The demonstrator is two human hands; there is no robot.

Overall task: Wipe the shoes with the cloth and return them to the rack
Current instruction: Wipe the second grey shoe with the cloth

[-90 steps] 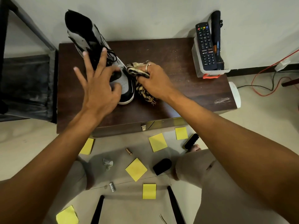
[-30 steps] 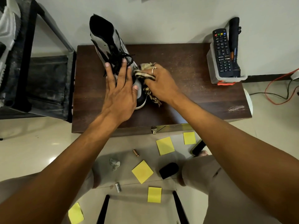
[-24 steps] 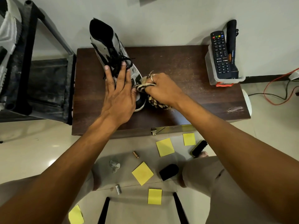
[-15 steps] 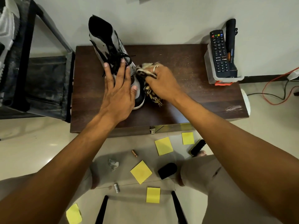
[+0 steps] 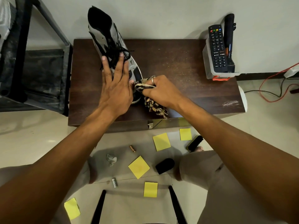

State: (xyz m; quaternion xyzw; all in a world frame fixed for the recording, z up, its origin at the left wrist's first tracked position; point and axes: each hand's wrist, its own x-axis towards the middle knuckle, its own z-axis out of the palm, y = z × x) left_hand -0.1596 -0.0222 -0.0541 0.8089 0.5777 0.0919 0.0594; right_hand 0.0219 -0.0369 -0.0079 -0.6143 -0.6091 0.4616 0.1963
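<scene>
The left hand (image 5: pixel 115 88) lay flat along the high-top sneaker (image 5: pixel 111 46), steadying it, while the right hand (image 5: pixel 160 91) pinched the patterned cloth (image 5: pixel 152 104) against its toe.

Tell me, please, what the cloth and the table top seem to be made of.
Cloth: woven fabric, matte, judging by its check pattern and frayed fringe.
Table top: dark wood or wood-look laminate, dull sheen; faint grain streaks show, which one is unclear.
</scene>
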